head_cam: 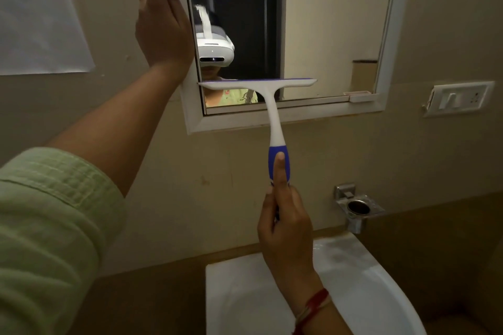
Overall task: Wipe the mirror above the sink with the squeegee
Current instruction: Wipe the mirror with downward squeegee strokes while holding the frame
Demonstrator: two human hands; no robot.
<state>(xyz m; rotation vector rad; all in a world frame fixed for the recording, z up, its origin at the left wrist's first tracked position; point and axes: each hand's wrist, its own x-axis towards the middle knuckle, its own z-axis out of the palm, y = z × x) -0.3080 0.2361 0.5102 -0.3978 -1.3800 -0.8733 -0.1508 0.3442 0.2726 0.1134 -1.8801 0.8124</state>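
Green sleeve (pixel 46 212) led to the left hand (pixel 160 27) lying open on the mirror (pixel 326 22) frame, while the right hand (pixel 285 223) gripped the squeegee (pixel 272 106), blade apparently touching low glass mid-stroke, needing steady downward pressure.

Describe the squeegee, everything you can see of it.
The squeegee is T-shaped white plastic with a blue grip and a blue strip along its blade's top edge. It stands upright, blade level across the lower mirror, seemingly against the glass. The right hand holds the grip from below, forefinger laid along it.
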